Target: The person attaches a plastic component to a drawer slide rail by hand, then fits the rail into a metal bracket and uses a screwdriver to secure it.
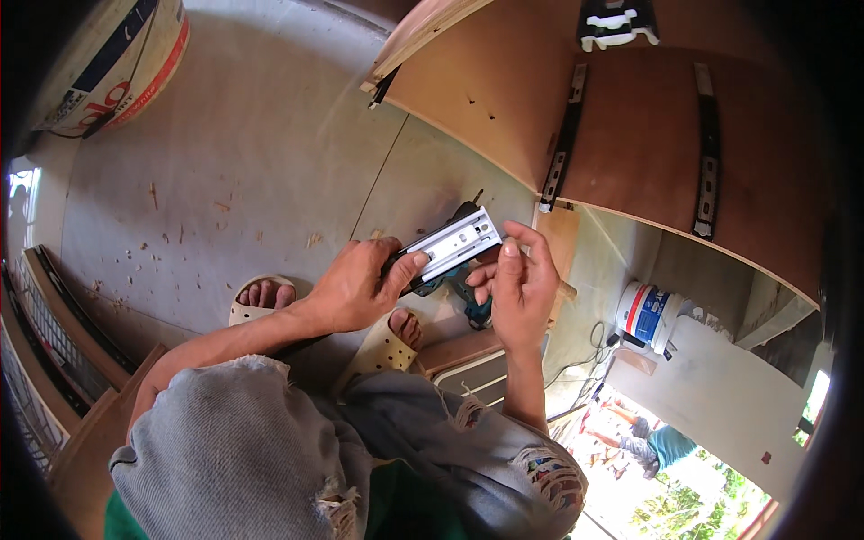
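My left hand (358, 281) grips a silver-and-black drawer slide (454, 241) above the floor, its thumb pressed on the bright metal face. The slide tilts up toward the right. By its far right end is my right hand (522, 292), fingers curled and thumb against the index finger; anything between them is too small to make out. Beneath the slide, a teal-and-black cordless drill (472, 301) is partly hidden, its bit (478, 196) showing past the slide's upper side.
A wooden cabinet (486, 76) stands at upper right, with black slides (565, 135) (709, 162) on its panel. Buckets (126, 67) (650, 315) stand at upper left and right. Wood shavings (153, 193) litter the floor. Drawer parts (76, 315) lean at left. A person (661, 445) is outside.
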The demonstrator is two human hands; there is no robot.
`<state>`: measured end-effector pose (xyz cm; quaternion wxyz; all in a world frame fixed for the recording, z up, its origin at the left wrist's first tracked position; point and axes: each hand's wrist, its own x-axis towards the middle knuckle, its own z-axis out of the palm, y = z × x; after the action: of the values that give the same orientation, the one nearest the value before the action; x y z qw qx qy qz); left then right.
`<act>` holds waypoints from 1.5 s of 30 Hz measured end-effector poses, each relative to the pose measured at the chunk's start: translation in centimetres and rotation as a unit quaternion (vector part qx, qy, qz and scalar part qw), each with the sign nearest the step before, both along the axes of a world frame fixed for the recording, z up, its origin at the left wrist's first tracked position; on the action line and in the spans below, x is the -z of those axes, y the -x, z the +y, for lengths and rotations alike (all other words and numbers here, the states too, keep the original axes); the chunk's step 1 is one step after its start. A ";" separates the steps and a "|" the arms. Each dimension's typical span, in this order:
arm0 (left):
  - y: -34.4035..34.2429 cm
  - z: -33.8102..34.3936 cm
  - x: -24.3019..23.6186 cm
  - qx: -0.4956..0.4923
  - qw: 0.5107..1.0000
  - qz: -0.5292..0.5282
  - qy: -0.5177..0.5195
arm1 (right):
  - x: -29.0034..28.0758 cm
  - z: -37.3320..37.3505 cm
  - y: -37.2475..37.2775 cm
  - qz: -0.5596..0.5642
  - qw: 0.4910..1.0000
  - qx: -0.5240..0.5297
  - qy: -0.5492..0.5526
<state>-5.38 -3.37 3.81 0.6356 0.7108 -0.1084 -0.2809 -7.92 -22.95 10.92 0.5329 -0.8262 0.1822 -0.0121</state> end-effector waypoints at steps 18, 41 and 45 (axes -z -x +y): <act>0.2 -0.2 -0.9 -0.007 0.999 -0.023 -0.035 | -1.8 -0.8 -3.5 0.165 0.977 -0.131 -0.037; 0.6 0.0 -1.0 0.013 0.998 -0.051 -0.038 | -0.8 -0.6 -1.3 0.130 0.982 -0.112 -0.079; 0.1 0.1 -1.1 0.014 0.999 -0.033 -0.011 | -0.6 -0.1 -1.0 0.099 0.984 -0.104 -0.104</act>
<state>-5.50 -3.30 4.92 0.6199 0.7251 -0.1365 -0.2672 -6.97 -23.09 11.54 0.5932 -0.7781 0.1478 0.1443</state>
